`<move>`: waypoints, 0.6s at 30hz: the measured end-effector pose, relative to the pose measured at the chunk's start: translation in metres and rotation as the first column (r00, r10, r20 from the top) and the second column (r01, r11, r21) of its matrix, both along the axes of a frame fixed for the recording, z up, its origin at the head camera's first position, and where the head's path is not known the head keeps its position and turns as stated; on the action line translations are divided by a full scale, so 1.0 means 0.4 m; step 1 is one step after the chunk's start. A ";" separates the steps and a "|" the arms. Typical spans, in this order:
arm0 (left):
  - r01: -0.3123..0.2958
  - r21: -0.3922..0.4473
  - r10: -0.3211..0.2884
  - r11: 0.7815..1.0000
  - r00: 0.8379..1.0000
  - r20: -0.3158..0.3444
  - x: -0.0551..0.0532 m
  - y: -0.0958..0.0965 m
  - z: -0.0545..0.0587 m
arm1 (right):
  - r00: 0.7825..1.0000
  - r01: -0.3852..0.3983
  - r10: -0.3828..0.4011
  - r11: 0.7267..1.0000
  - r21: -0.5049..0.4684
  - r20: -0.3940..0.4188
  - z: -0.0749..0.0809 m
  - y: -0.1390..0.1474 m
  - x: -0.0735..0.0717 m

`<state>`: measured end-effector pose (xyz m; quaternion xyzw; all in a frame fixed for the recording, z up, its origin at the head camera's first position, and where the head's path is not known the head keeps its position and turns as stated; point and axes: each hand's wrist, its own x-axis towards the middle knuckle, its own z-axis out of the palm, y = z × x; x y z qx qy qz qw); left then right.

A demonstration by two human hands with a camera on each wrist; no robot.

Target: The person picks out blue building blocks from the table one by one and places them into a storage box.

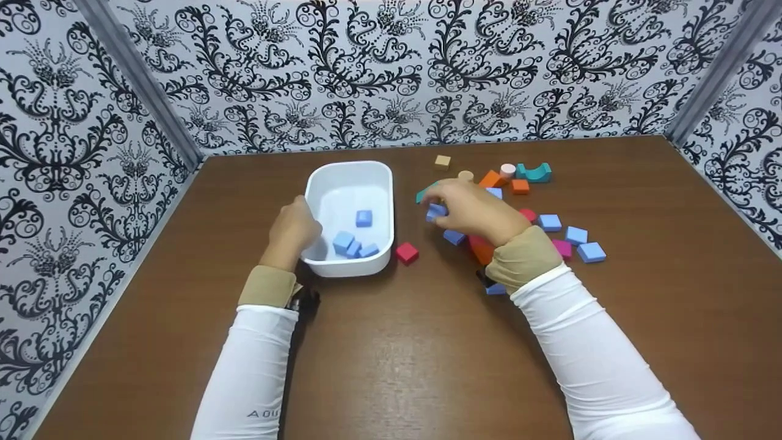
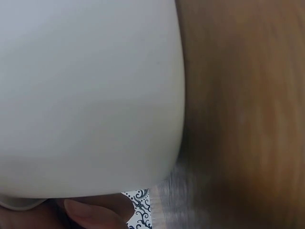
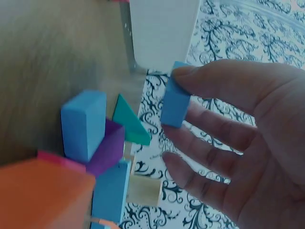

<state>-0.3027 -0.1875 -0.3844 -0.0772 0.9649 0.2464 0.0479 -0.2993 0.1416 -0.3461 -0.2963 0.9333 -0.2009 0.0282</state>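
A blue block (image 3: pixel 175 101) is pinched between the thumb and fingers of my right hand (image 1: pixel 473 208), held above the table beside a pile of blocks. In the right wrist view more blue blocks (image 3: pixel 85 125), a purple block (image 3: pixel 108 145) and a green triangle (image 3: pixel 129 121) lie near that hand. My left hand (image 1: pixel 293 231) grips the left rim of a white plastic tub (image 1: pixel 351 269); several blue blocks (image 1: pixel 343 242) lie inside. The tub's outer wall (image 2: pixel 90 95) fills much of the left wrist view, with fingers (image 2: pixel 93 212) at its edge.
A red block (image 1: pixel 407 253) sits just right of the tub. Right of my right hand are loose blue blocks (image 1: pixel 591 252), a magenta block (image 1: pixel 562 249), a small orange block (image 1: pixel 520 186) and a teal arch (image 1: pixel 534 173). Patterned walls (image 1: pixel 391 73) enclose the brown table (image 1: pixel 397 366).
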 end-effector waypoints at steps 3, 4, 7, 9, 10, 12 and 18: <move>-0.001 0.006 0.001 1.000 1.000 -0.011 0.003 -0.004 0.000 | 0.998 -0.041 0.040 0.999 -0.010 -0.045 -0.004 -0.023 0.003; -0.001 0.007 0.001 1.000 1.000 -0.013 0.004 -0.004 0.000 | 0.998 -0.045 0.044 0.999 -0.008 -0.052 -0.004 -0.029 0.005; -0.001 0.007 0.002 1.000 1.000 -0.016 0.003 -0.004 0.000 | 0.996 -0.064 0.063 0.998 -0.007 -0.068 -0.006 -0.044 0.010; 0.000 0.006 0.000 1.000 1.000 -0.013 0.001 -0.004 0.000 | 0.995 -0.074 0.073 0.997 -0.011 -0.073 -0.008 -0.053 0.014; 0.000 0.005 0.000 1.000 1.000 -0.010 0.000 -0.004 -0.001 | 0.994 -0.083 0.082 0.996 -0.013 -0.079 -0.010 -0.058 0.016; 0.001 0.003 -0.001 1.000 1.000 -0.005 -0.001 -0.004 -0.001 | 0.992 -0.098 0.096 0.995 -0.017 -0.086 -0.014 -0.066 0.018; 0.002 0.006 -0.002 1.000 1.000 0.000 -0.001 -0.005 -0.001 | 0.984 -0.139 0.136 0.990 -0.021 -0.117 -0.027 -0.085 0.021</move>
